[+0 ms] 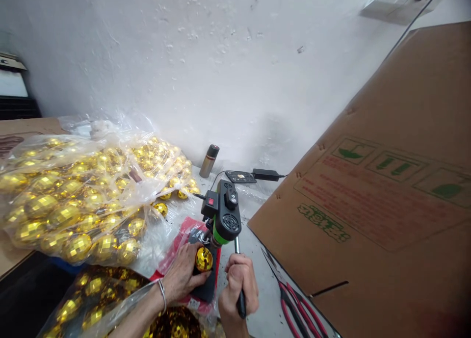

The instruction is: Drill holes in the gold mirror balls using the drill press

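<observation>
My left hand (184, 272) is closed around a shiny gold mirrored ball (203, 259), thumb on its near side and fingers behind it. The ball sits over the dark base of a small black and green bench press (228, 213), just below its head. A red switch faces me on the machine's left box. My right hand (239, 289) grips the press lever (241, 303), a metal rod with a black handle end. Under the machine lies a red plastic sheet (172, 249).
Clear bags of gold balls (77, 200) fill the left, with another bag (95, 299) at the front. Scissors with red handles (290, 299) lie right, beside a big cardboard box (368, 181). A spray can (209, 161) and a power adapter (265, 174) stand near the wall.
</observation>
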### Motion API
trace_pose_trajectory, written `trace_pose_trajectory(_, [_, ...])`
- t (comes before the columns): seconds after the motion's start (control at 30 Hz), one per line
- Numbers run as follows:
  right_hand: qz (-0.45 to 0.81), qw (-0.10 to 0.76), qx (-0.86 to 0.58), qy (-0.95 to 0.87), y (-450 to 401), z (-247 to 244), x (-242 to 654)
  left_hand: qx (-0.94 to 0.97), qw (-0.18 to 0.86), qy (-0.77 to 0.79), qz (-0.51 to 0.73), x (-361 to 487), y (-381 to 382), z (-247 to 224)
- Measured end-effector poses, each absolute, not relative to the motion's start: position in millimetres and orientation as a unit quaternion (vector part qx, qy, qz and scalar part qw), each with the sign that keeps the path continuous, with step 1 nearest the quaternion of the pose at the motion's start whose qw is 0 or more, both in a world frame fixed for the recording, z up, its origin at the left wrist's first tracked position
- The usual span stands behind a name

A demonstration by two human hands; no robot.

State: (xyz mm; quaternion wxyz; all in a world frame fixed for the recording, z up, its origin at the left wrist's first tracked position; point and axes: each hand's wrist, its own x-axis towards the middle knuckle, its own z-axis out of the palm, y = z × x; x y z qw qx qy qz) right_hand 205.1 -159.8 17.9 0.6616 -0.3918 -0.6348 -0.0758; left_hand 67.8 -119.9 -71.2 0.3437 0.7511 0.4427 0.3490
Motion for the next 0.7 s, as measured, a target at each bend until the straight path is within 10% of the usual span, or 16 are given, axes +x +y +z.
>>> trace_pose_trajectory(0.7, [-0.157,0.623,-0.399,-0.654,-166,16,202,0.731,0.378,0.458,0.337,69,-122,-69])
